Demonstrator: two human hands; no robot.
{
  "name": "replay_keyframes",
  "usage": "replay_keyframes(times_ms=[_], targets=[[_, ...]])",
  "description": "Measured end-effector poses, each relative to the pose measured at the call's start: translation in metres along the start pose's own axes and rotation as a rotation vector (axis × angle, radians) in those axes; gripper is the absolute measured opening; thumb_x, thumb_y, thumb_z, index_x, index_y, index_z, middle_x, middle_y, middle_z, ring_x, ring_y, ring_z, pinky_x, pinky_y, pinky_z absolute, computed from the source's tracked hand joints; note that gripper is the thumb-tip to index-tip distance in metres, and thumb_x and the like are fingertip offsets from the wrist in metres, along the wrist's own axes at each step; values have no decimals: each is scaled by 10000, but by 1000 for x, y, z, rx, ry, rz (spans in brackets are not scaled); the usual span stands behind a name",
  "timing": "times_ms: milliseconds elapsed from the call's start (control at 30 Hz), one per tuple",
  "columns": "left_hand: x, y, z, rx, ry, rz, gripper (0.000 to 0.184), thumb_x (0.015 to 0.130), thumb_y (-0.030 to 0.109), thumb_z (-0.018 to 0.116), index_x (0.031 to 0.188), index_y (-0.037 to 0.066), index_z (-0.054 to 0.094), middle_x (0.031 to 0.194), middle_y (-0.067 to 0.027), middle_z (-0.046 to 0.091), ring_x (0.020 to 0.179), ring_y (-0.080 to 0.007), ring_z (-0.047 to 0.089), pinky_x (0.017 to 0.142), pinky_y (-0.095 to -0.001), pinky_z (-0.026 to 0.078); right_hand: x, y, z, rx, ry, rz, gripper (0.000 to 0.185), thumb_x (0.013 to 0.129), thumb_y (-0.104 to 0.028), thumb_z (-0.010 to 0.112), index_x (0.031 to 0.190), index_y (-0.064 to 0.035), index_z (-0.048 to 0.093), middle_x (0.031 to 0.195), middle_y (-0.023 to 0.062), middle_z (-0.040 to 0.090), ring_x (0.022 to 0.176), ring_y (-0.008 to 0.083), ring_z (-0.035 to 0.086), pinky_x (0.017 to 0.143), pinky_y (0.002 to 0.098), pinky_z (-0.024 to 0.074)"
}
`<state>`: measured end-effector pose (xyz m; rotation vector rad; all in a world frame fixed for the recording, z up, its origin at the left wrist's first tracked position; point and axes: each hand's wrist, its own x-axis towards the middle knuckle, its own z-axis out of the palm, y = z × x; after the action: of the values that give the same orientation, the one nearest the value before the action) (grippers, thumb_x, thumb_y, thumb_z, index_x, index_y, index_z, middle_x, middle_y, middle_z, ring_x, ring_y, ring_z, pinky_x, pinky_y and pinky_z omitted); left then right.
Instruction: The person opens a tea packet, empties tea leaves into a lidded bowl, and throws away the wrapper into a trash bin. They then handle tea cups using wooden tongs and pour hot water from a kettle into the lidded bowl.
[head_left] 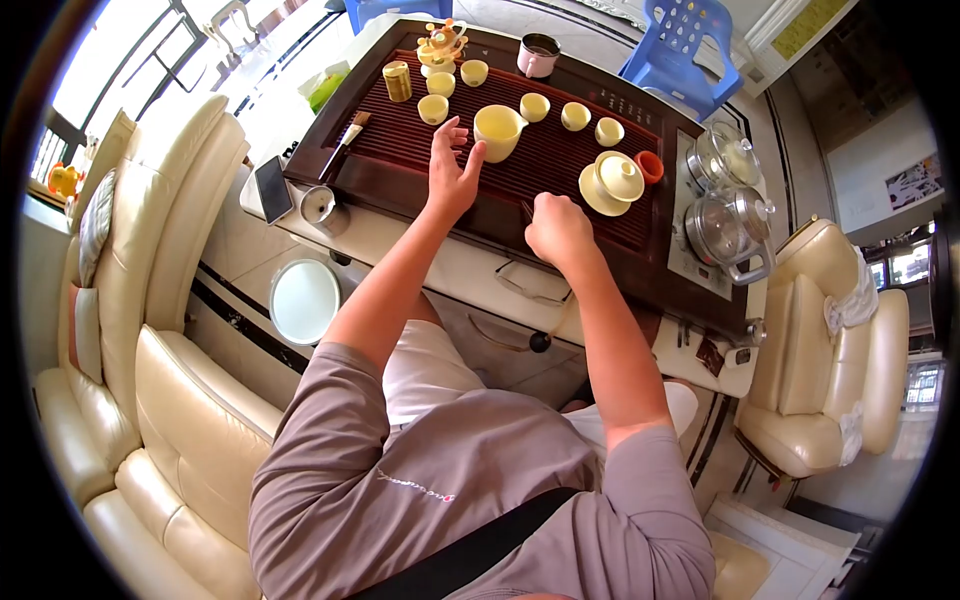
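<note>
My left hand (455, 172) is open, fingers and thumb apart, just in front of a pale yellow pitcher (497, 133); I cannot tell whether it touches. Closed at the tray's front edge is my right hand (559, 232), with a thin dark tip showing beside it; what it grips is mostly hidden. To its right stands a lidded gaiwan (612, 184) on a saucer, a small red-brown cup (649, 167) beside it. Small yellow cups, one of them a teacup (575, 116), line the slatted tea tray (400, 180).
At the right are two glass kettles (727, 222). Toward the back stand a pink mug (538, 56), a gold tin (397, 81) and an ornate figurine (440, 45). A brush (345, 142) lies left, near a phone (272, 190) and metal cup (319, 207). Eyeglasses (530, 285) rest in front.
</note>
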<state>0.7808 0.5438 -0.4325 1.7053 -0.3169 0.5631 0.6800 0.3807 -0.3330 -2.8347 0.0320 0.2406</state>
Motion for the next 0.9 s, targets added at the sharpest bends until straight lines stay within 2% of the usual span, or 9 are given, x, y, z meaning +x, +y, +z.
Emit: replay_keyframes(times_ms=[133, 200, 267, 333, 400, 467, 600, 900], targets=[[0, 3, -1, 34, -5, -14, 595, 949, 300, 676, 1382, -28, 433, 1169, -167, 571, 1060, -266, 561, 965, -398, 460, -7, 30, 7, 170, 59, 18, 121, 808, -96, 647, 853, 12, 676, 907, 238, 711, 874, 421, 696, 805, 482, 567], [0, 1, 0, 19, -3, -16, 595, 947, 303, 679, 1381, -23, 437, 1166, -165, 571, 1060, -265, 563, 964, -397, 461, -12, 43, 15, 222, 107, 22, 163, 803, -144, 688, 825, 13, 650, 844, 223, 705, 826, 401, 694, 768, 478, 557], [0, 1, 0, 97, -1, 36, 522, 975, 216, 636, 1401, -1, 427, 1154, -137, 587, 1027, -224, 584, 918, -367, 487, -16, 51, 19, 403, 140, 36, 187, 804, -164, 715, 811, 4, 636, 744, 201, 680, 732, 378, 682, 686, 462, 539], [0, 4, 0, 85, -6, 28, 517, 978, 218, 634, 1401, 2, 429, 1151, -135, 588, 1027, -221, 585, 918, -365, 490, -24, 52, 19, 439, 181, 51, 184, 807, -162, 718, 803, -1, 631, 705, 191, 665, 692, 366, 672, 651, 454, 526], [0, 4, 0, 18, -9, -30, 566, 955, 279, 672, 1381, -15, 443, 1166, -164, 572, 1058, -263, 568, 963, -395, 464, -29, 53, 21, 476, 222, 68, 183, 811, -160, 721, 795, -6, 625, 666, 180, 649, 652, 354, 663, 616, 446, 512], [0, 0, 0, 8, -10, -22, 551, 966, 271, 660, 1385, -12, 440, 1160, -159, 576, 1053, -255, 569, 956, -391, 465, -32, 55, 26, 524, 289, 36, 174, 822, -153, 717, 789, -12, 619, 643, 164, 639, 613, 345, 652, 589, 439, 504], [-1, -1, -1, 42, -10, -18, 549, 973, 282, 657, 1391, -1, 439, 1149, -137, 587, 1033, -241, 578, 922, -375, 477, -36, 53, 38, 587, 377, 8, 180, 829, -148, 710, 788, -9, 603, 632, 172, 630, 593, 355, 638, 564, 440, 489], [-1, -2, -1, 62, -16, 11, 527, 981, 275, 645, 1384, -2, 448, 1146, -138, 588, 1002, -233, 576, 915, -374, 476, -37, 55, 46, 618, 394, 16, 183, 829, -162, 711, 788, -24, 597, 612, 169, 621, 602, 372, 635, 571, 464, 490]])
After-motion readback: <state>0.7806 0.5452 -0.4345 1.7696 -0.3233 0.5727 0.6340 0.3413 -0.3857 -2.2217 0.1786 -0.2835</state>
